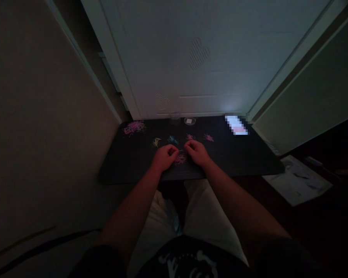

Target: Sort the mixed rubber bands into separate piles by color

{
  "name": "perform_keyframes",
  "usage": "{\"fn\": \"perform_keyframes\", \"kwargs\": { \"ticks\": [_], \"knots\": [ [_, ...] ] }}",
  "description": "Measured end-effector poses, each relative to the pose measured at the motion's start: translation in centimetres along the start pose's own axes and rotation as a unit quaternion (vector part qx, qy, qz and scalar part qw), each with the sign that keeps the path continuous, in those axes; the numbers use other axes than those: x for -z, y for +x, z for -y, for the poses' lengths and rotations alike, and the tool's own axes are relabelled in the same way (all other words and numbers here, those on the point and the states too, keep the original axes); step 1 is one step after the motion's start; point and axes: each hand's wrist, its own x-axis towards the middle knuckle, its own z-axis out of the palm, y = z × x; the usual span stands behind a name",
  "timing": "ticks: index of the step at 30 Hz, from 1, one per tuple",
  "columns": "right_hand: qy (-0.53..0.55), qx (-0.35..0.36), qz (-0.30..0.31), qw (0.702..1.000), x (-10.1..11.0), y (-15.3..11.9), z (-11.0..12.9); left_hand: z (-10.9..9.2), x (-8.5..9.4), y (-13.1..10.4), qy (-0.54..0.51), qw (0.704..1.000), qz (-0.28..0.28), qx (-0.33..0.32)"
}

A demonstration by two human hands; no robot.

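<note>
My left hand (166, 156) is closed in a pinch at the front middle of the dark table. Opposite it, my right hand (196, 151) is pinched too, thumb against fingers. Between and just below them lies a mixed pile of thin, coloured, band-like pieces (180, 158). Whatever the fingertips hold is too small and dim to name. Just beyond the hands are small separate heaps: a yellowish heap (156, 142), a blue heap (173, 139), a pink heap (190, 136) and another pink heap (208, 138).
A larger pinkish-purple pile (134, 127) lies at the table's back left. A clear container (175, 118) and a round clear dish or lid (190, 121) stand along the back edge. A lit phone (236, 125) is at the back right. White panelled door (232, 50) behind; papers (298, 179) lower right.
</note>
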Motion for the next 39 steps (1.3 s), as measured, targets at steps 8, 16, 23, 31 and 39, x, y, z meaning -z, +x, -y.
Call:
{"fn": "perform_keyframes", "kwargs": {
  "ticks": [8,16,23,31,39],
  "knots": [
    [-0.037,0.011,0.051,0.998,-0.1,-0.24,-0.08,-0.2,-0.04,-0.06,-0.01,1.0,-0.002,0.007],
    [-0.064,0.015,0.053,0.996,-0.14,-0.22,-0.11,-0.12,-0.1,0.04,-0.023,0.999,-0.033,0.01],
    [-0.07,0.01,0.048,0.996,-0.21,-0.26,0.0,-0.21,-0.01,0.0,-0.026,0.999,-0.019,0.005],
    [-0.029,-0.002,-0.005,1.0,-0.2,-0.22,0.33,0.11,-0.06,0.04,-0.004,1.0,0.003,-0.014],
    [-0.008,-0.011,-0.058,0.998,0.17,0.06,-0.37,-0.08,-0.01,-0.05,-0.007,1.0,0.004,-0.01]
  ]
}}
